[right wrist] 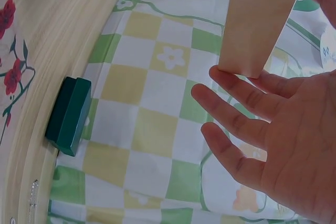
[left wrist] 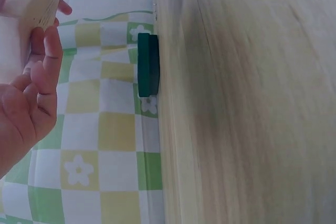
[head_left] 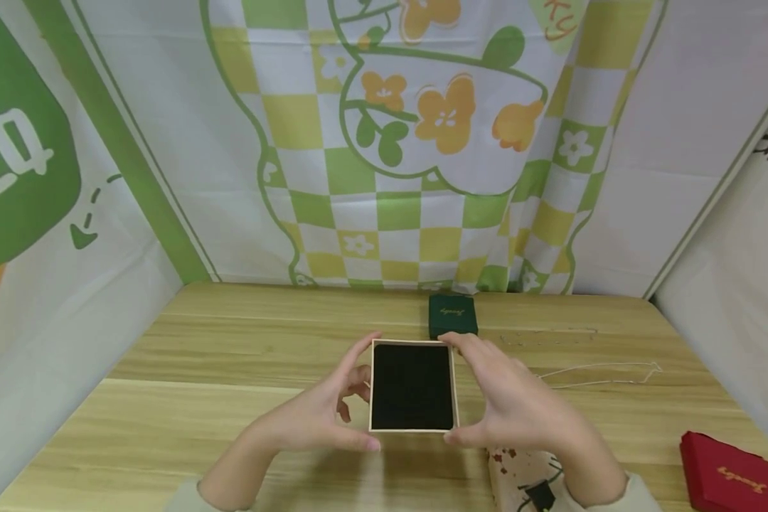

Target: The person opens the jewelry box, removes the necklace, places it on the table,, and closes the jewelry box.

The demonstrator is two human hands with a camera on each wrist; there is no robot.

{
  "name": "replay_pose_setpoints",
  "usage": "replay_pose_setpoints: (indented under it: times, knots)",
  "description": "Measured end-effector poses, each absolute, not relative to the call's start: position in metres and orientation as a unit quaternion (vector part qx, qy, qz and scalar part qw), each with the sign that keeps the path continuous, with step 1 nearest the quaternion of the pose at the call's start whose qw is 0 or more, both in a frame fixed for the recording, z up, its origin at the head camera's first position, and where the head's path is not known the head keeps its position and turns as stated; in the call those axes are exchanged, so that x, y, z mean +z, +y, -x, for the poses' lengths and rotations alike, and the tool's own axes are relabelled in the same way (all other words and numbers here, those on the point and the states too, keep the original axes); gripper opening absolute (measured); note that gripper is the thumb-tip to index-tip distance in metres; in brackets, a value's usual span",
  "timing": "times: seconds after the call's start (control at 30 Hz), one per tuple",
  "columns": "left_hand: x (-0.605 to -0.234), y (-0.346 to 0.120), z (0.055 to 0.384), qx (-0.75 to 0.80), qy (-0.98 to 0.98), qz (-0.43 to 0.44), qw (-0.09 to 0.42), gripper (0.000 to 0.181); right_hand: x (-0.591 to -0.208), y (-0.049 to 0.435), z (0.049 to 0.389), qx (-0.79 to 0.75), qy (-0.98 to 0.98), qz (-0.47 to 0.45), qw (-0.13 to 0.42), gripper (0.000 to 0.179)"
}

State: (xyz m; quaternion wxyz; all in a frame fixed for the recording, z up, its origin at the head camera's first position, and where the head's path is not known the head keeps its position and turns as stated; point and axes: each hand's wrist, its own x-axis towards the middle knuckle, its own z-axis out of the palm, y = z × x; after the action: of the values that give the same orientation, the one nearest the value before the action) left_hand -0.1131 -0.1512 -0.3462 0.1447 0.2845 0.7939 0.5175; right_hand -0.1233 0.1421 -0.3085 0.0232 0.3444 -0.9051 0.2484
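Note:
A square cream box (head_left: 412, 431) with a black pad (head_left: 412, 387) inside it is held above the table between both hands. My left hand (head_left: 310, 419) grips its left side, thumb near the lower corner and index finger at the upper corner. On the opposite side my right hand (head_left: 518, 398) pinches it between thumb and index finger. In the right wrist view the other fingers (right wrist: 231, 116) of that hand spread below the plain box wall (right wrist: 257, 24). The left wrist view shows small print on the box's outer face (left wrist: 44, 11).
A dark green jewelry box (head_left: 453, 315) stands at the back. To the right lie a silver necklace (head_left: 598, 365) and a thin chain (head_left: 550, 340). A red jewelry box (head_left: 732, 473) sits at front right, and a flower-patterned item (head_left: 505, 476) is under the right forearm. A patterned curtain (head_left: 400, 213) hangs behind.

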Motion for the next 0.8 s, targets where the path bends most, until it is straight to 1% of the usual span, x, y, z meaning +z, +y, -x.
replay_pose_setpoints:
  times: [0.07,0.27,0.4,0.57,0.8]
  knots:
    - [-0.3466,-0.1500,0.1130,0.519,0.790,-0.292,0.145,0.119,-0.3086,0.1420,0.1229,0.250,-0.905,-0.344,0.020,0.109]
    - [-0.3470,-0.1478,0.1120,0.552,0.747,-0.330,0.168,0.122,-0.3076,0.1418,0.1214,0.254,-0.903,-0.347,0.009,0.109]
    - [-0.3475,-0.1474,0.1117,0.568,0.731,-0.339,0.170,0.120,-0.3062,0.1415,0.1209,0.257,-0.901,-0.349,0.008,0.108]
    - [-0.3489,-0.1473,0.1137,0.580,0.719,-0.344,0.165,0.115,-0.3051,0.1417,0.1202,0.268,-0.896,-0.353,0.003,0.107]
    - [-0.3527,-0.1472,0.1157,0.588,0.715,-0.351,0.139,0.109,-0.3050,0.1417,0.1200,0.273,-0.891,-0.363,0.007,0.108]
